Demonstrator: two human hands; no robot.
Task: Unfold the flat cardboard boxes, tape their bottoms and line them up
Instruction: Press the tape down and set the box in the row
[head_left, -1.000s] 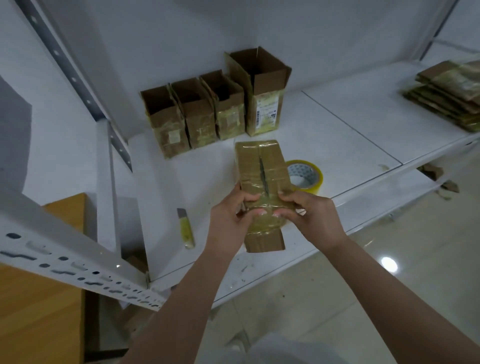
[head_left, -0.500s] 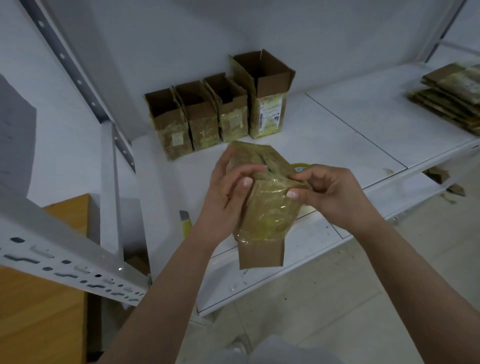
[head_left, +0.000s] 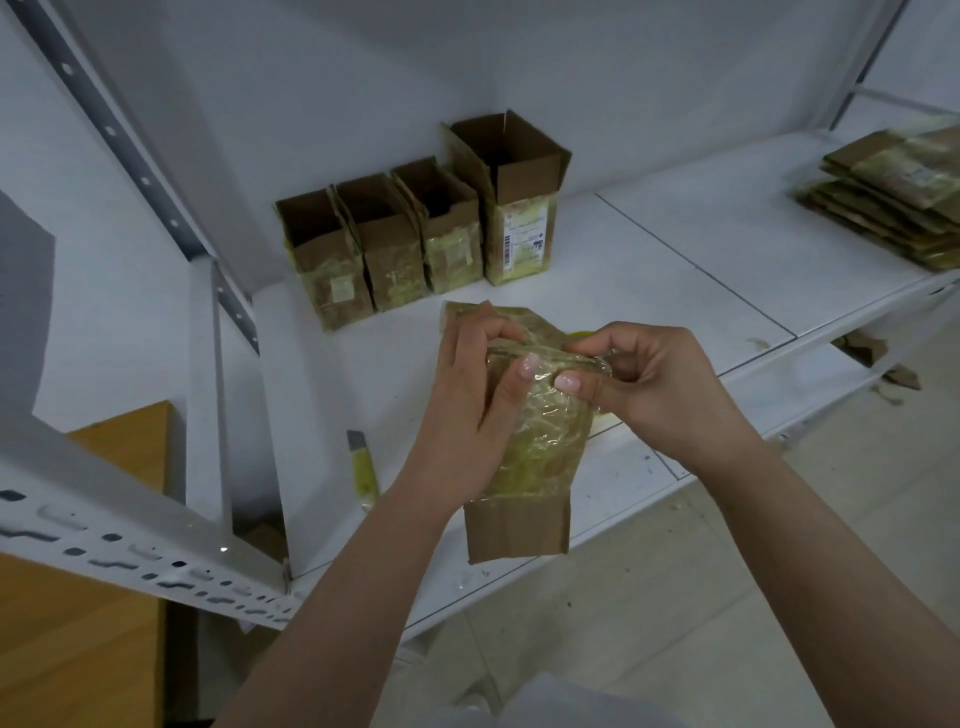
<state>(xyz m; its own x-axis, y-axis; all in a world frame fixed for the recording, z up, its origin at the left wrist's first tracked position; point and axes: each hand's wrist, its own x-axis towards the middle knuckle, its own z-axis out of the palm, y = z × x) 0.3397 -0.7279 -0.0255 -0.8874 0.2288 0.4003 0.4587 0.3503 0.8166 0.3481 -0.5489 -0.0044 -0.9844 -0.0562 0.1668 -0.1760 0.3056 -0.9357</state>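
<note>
My left hand (head_left: 470, 410) and right hand (head_left: 660, 387) hold a small brown cardboard box wrapped in wrinkled yellowish tape (head_left: 530, 441) above the front edge of the white metal shelf (head_left: 675, 270). The fingers of my left hand curl round the box's left side, thumb on its front face; my right hand pinches the taped upper end between thumb and fingers. The box's bare cardboard end points down towards me. Four open-topped brown cardboard boxes (head_left: 415, 234) stand side by side at the back edge of the shelf, the rightmost tallest. A stack of flattened cardboard boxes (head_left: 893, 197) lies at the shelf's far right. A yellow utility knife (head_left: 362, 462) lies near the front edge, left of my hands.
</note>
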